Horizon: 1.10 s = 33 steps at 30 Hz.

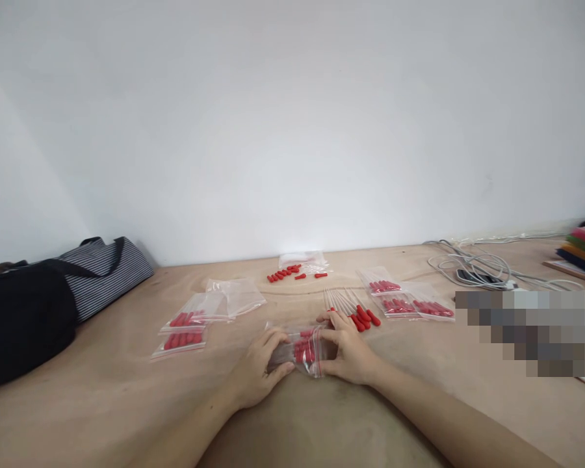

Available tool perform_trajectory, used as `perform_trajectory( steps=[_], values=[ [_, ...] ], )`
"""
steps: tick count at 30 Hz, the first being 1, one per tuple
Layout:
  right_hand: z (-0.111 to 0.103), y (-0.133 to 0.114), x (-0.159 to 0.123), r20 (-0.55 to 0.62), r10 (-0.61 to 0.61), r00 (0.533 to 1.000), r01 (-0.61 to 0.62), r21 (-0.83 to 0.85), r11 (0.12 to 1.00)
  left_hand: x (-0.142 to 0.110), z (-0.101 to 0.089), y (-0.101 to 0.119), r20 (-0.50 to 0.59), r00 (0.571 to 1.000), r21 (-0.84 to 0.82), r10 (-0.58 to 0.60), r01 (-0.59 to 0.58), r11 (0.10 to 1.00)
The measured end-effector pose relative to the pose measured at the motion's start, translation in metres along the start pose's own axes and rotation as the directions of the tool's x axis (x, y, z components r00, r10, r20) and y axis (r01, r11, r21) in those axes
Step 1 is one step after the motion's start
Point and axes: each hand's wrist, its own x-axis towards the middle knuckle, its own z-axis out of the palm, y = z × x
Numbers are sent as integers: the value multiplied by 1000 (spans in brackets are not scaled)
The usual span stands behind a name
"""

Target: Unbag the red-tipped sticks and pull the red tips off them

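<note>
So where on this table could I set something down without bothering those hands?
The tabletop looks bare at front left, between the black bag and left forearm, and at right, between the right forearm and the three filled bags. The middle is crowded: left hand and right hand hold a plastic bag, with red-handled pieces loose beside the right hand.

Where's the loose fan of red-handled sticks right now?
In the head view, the fan of red-handled sticks lies right of centre, just beyond the right hand, which partly hides it, and left of the filled clear bags.
</note>
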Motion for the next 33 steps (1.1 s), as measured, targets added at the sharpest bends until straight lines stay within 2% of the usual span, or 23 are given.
perform_trajectory(
  steps=[6, 11, 16, 19, 25, 29, 33],
  values=[
    [9, -13, 2, -77, -75, 994, 54, -239, 970, -2, -2, 3, 8, 1000, -33, -21, 21, 999],
    [12, -25, 4, -30, -93, 995, 74, -394, 916, -5, -5, 4, 8, 1000, -51, -1, 1, 999],
    [10, -28, 5, 14, 57, 998, -49, -334, 941, -5, -4, 0, 4, 1000, -59, -2, 3, 998],
    [8, -29, 6, 36, 78, 996, -65, -283, 957, -4, -4, -2, 4, 1000, -61, -5, 5, 998],
    [6, -29, 7, 43, 137, 990, -110, -384, 917, -3, -4, -4, 8, 1000, -72, -13, 14, 997],
    [6, -25, 5, 21, 90, 996, -75, -374, 924, -2, -4, -4, 9, 1000, -81, -4, 5, 997],
    [7, -23, 5, 30, -32, 999, 40, -352, 935, -3, -4, -5, 0, 1000, -84, -15, 15, 996]
  ],
)
